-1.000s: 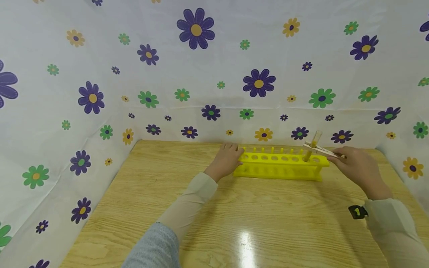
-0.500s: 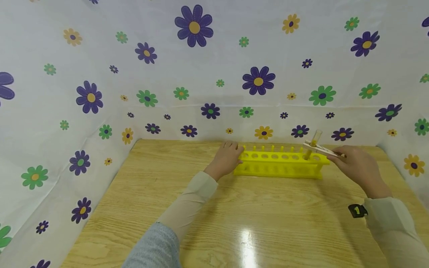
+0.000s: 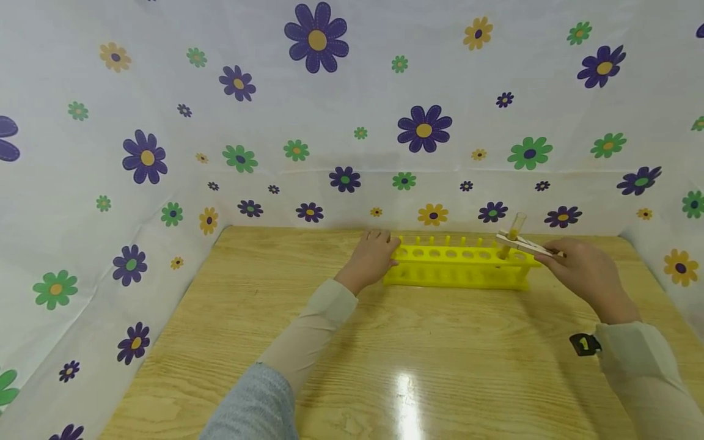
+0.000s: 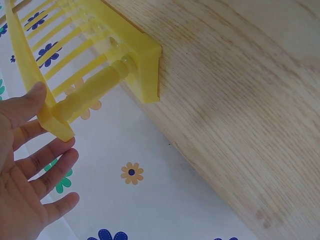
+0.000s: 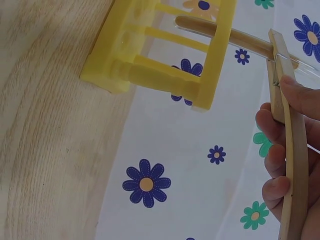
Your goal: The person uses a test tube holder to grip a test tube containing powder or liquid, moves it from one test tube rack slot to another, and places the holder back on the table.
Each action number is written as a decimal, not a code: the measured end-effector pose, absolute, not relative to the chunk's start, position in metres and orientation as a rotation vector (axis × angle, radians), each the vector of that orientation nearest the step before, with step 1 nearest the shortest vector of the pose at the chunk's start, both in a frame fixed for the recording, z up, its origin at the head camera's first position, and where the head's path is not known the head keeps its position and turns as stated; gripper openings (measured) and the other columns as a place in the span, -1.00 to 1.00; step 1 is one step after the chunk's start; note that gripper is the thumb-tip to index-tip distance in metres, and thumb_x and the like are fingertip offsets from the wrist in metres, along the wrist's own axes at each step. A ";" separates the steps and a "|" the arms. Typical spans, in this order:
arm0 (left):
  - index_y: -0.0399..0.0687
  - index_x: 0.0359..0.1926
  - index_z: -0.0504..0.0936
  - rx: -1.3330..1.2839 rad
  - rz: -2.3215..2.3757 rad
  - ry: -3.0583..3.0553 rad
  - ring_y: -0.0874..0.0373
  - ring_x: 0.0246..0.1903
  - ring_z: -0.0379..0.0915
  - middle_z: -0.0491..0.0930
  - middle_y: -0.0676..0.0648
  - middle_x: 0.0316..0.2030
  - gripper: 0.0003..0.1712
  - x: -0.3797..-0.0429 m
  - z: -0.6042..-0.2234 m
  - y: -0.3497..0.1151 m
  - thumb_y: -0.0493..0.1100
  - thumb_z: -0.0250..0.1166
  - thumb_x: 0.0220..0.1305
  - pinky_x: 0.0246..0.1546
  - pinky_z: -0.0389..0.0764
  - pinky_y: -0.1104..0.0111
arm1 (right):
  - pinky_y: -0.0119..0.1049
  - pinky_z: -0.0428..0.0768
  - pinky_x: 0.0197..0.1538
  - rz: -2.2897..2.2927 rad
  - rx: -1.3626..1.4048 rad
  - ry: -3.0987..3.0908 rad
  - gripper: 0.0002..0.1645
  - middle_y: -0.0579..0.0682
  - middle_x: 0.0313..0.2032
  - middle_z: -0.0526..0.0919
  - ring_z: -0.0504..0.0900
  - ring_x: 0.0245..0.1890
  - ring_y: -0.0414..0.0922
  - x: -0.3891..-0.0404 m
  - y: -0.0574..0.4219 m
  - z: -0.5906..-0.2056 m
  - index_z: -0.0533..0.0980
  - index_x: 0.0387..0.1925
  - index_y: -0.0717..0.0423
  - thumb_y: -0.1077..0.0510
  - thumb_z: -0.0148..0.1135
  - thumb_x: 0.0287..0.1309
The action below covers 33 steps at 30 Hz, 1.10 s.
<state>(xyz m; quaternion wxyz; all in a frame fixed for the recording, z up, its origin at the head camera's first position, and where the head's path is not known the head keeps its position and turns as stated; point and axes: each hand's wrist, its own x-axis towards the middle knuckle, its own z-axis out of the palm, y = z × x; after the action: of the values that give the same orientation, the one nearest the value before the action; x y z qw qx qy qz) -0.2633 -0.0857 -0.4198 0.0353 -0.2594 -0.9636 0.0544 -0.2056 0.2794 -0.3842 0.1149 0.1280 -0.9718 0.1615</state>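
Note:
A yellow test tube rack stands near the table's back edge. My left hand grips its left end, and in the left wrist view the thumb lies on the rack's top plate with fingertips under its edge. My right hand holds a wooden test tube holder, thumb on one side and fingers curled on the other. The holder clamps a glass test tube with brown contents. The tube leans through a hole near the rack's right end; in the right wrist view its rounded bottom hangs above the base.
Several other holes and a back row of pegs run along the rack. Behind the wood-grain table rises a white cloth with flower prints. It also closes off the left and right sides.
The test tube and its holder have sunk slightly towards the rack, with the tube's bottom showing below the top plate. My left hand stays on the rack's end. The head view has tilted slightly.

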 end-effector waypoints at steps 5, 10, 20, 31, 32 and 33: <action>0.06 0.17 0.40 -0.788 0.164 -2.974 0.02 0.13 0.35 0.45 -0.04 0.03 -0.52 -0.263 -0.419 -0.086 0.11 0.14 0.30 0.33 0.23 0.14 | -0.34 0.31 -0.59 0.487 0.378 -2.853 -0.64 0.19 -0.42 0.67 0.46 -0.58 -0.10 -0.206 0.279 -0.386 0.61 -0.22 0.31 0.05 0.22 0.20; 0.06 0.17 0.40 -0.787 0.159 -2.977 0.02 0.14 0.34 0.44 -0.04 0.04 -0.52 -0.263 -0.419 -0.085 0.11 0.14 0.30 0.33 0.22 0.14 | -0.34 0.32 -0.58 0.494 0.377 -2.861 -0.65 0.19 -0.41 0.67 0.49 -0.56 -0.09 -0.205 0.279 -0.389 0.60 -0.21 0.31 0.06 0.23 0.19; 0.06 0.15 0.41 -0.796 0.158 -2.964 0.03 0.12 0.34 0.44 -0.04 0.00 -0.54 -0.262 -0.418 -0.086 0.11 0.14 0.30 0.31 0.24 0.15 | -0.34 0.32 -0.59 0.505 0.346 -2.904 -0.61 0.23 -0.37 0.68 0.48 -0.56 -0.10 -0.205 0.279 -0.392 0.60 -0.17 0.34 0.04 0.24 0.18; 0.03 0.13 0.42 -0.804 0.157 -2.976 0.02 0.08 0.36 0.43 -0.05 -0.05 -0.55 -0.261 -0.415 -0.085 0.09 0.15 0.30 0.27 0.29 0.13 | -0.27 0.42 -0.56 0.514 0.348 -2.894 -0.58 0.29 -0.31 0.67 0.54 -0.52 -0.05 -0.206 0.279 -0.400 0.58 -0.13 0.37 0.06 0.25 0.17; 0.03 0.13 0.42 -0.803 0.159 -2.977 0.02 0.08 0.36 0.43 -0.05 -0.05 -0.55 -0.261 -0.415 -0.085 0.09 0.15 0.30 0.27 0.29 0.13 | -0.27 0.42 -0.56 0.516 0.350 -2.893 -0.58 0.30 -0.31 0.67 0.54 -0.52 -0.05 -0.206 0.278 -0.400 0.58 -0.13 0.38 0.06 0.25 0.17; 0.03 0.13 0.42 -0.804 0.161 -2.978 0.02 0.09 0.36 0.43 -0.05 -0.05 -0.55 -0.261 -0.415 -0.085 0.09 0.15 0.30 0.28 0.29 0.13 | -0.27 0.42 -0.56 0.515 0.349 -2.893 -0.58 0.30 -0.31 0.67 0.53 -0.53 -0.06 -0.205 0.278 -0.401 0.58 -0.13 0.38 0.07 0.26 0.16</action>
<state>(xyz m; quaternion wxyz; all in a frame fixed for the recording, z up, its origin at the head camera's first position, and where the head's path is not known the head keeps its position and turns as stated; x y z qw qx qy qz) -0.2611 -0.0849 -0.4152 0.0266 -0.2601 -0.9638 0.0520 -0.2054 0.2780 -0.4008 0.0909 0.1176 -0.9736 0.1734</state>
